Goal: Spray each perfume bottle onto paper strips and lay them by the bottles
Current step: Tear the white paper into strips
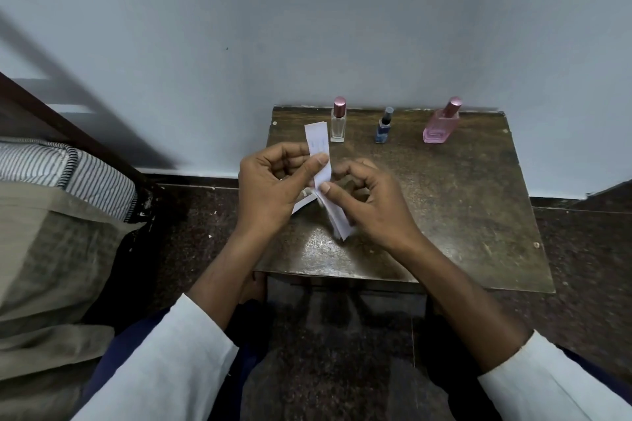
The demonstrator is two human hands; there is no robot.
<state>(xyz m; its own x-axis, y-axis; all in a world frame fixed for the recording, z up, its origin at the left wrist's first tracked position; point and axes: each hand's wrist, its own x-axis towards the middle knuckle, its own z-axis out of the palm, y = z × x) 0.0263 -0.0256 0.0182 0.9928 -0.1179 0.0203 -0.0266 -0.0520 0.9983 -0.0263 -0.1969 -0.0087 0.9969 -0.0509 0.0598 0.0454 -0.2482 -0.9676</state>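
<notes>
Held a small sheaf of paper strips (321,161) above the table's (478,215) left side, left hand (270,181) pinching the upper strip between thumb and fingers, right hand (366,198) gripping the lower bundle. Judged thin, light and floppy, prone to clinging together; best peeled singly by one end. Stood along the table's far edge: clear bottle (338,120) near the left corner, blue bottle (383,126) in the middle, pink bottle (442,121) right. Looked like glass, so probably fragile and slippery; best grasped round the body.

Home bedroom, bed (51,215) with striped bedding (left), small worn table (461,198), plain wall (307,27)
</notes>
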